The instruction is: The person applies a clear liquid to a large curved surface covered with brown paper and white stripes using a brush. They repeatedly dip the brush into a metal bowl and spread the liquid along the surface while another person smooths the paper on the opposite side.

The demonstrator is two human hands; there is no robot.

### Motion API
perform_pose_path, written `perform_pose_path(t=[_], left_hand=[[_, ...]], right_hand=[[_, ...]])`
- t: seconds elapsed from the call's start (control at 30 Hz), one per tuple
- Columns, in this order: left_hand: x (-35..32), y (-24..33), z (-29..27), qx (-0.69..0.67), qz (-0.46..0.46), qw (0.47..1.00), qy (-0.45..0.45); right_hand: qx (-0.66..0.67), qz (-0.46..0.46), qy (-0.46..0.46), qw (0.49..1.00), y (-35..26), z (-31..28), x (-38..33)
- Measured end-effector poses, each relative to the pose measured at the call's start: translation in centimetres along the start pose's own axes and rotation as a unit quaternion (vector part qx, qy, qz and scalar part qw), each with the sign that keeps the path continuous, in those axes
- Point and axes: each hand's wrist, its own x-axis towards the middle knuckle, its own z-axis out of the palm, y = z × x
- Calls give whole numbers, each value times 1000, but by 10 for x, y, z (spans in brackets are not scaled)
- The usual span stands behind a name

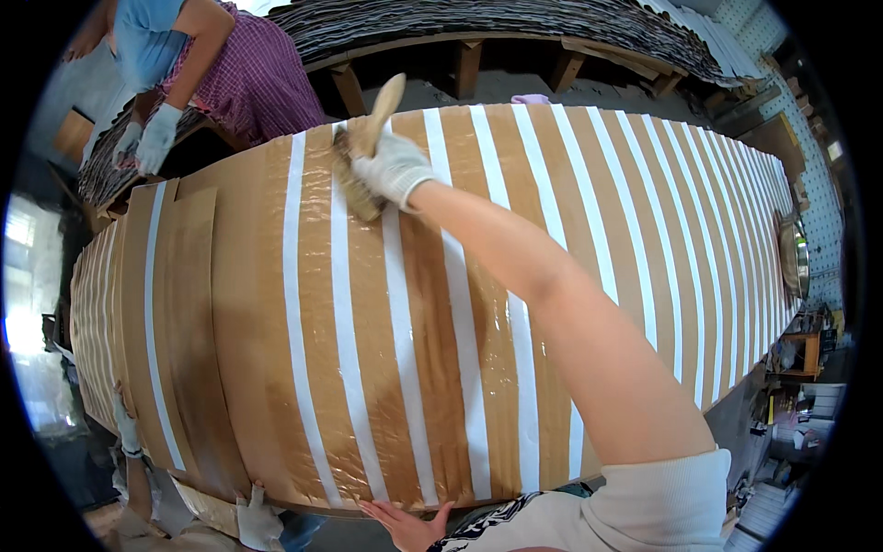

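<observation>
My right hand (395,171), in a white glove, grips a wide brush (388,101) with a pale wooden handle. Its dark bristles rest on brown sheets (253,304) laid in an overlapping row, white strips showing between them. A wet gloss covers the middle sheets around the brush. Down at the near edge my left hand (405,526) is bare, fingers spread and touching the sheets' border. To its left, a co-worker's gloved hand (260,523) holds the same edge; a second gloved hand (127,428) lies farther left.
Across the table a person in a blue top (147,41) and checked skirt works with gloved hands (156,138). Behind stands a long wooden bench (469,69) stacked with dark-edged sheets. A metal bowl (796,258) sits at the right end.
</observation>
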Motion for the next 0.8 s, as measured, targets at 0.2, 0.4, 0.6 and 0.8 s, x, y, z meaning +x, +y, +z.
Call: perform_pose_path(t=[0.2, 0.4, 0.6, 0.8], left_hand=[[11, -12, 6, 26, 33, 999, -33], [1, -23, 7, -13, -6, 999, -50], [-1, -27, 10, -11, 38, 999, -10], [-4, -20, 3, -23, 18, 999, -40]], right_hand=[[31, 10, 296, 955, 199, -123, -11], [-96, 112, 294, 944, 164, -139, -29], [16, -43, 98, 994, -24, 31, -70], [75, 13, 38, 996, -83, 119, -96]])
